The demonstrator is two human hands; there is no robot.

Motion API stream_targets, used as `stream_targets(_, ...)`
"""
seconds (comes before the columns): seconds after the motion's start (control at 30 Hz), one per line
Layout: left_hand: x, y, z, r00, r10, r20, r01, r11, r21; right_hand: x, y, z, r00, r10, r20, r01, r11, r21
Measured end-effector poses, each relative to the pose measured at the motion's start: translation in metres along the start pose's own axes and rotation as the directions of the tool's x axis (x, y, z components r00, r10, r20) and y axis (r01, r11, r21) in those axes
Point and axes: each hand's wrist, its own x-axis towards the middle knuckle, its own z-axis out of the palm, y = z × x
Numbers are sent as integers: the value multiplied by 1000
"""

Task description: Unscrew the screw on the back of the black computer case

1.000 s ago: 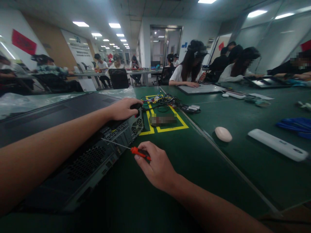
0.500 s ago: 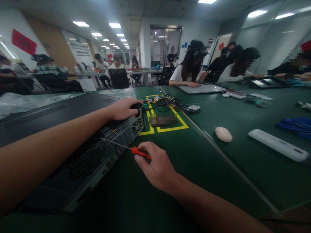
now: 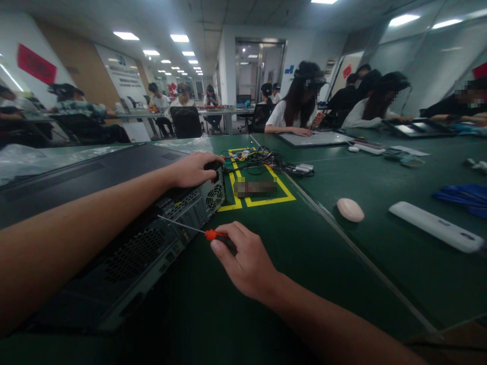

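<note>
A black computer case (image 3: 95, 167) lies on its side at the left, its vented rear panel facing the right hand. Across its top reaches my left hand (image 3: 194, 171), closed at the far rear corner around a dark object with a bit of red, too hidden to name. My right hand (image 3: 247, 258) grips the red and black handle of a screwdriver (image 3: 210, 234). The thin shaft points left, and its tip is at the upper edge of the rear panel; the exact contact point is too dark to tell.
Beyond the case, a bundle of cables (image 3: 266, 158) and a blurred brownish object (image 3: 255, 187) lie by yellow tape on the green table (image 3: 304, 243). Rightward are a pink oval object (image 3: 350, 210), a white bar (image 3: 436, 226) and blue material (image 3: 462, 197). People sit across the table.
The fingers of my right hand have shifted slightly around the screwdriver handle, which looks turned a little. My left hand and the case stay in place.
</note>
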Motion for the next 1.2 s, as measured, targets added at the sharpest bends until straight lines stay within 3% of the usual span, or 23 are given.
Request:
stream_targets(0.33,0,1,-1,1000,4,12,-4,1000,16,-1,3,4,1000,14,10,-15,997,82)
stream_targets(1.2,0,1,0,1000,1,-2,-1,1000,-2,-1,1,3,1000,-5,-5,6,999,53)
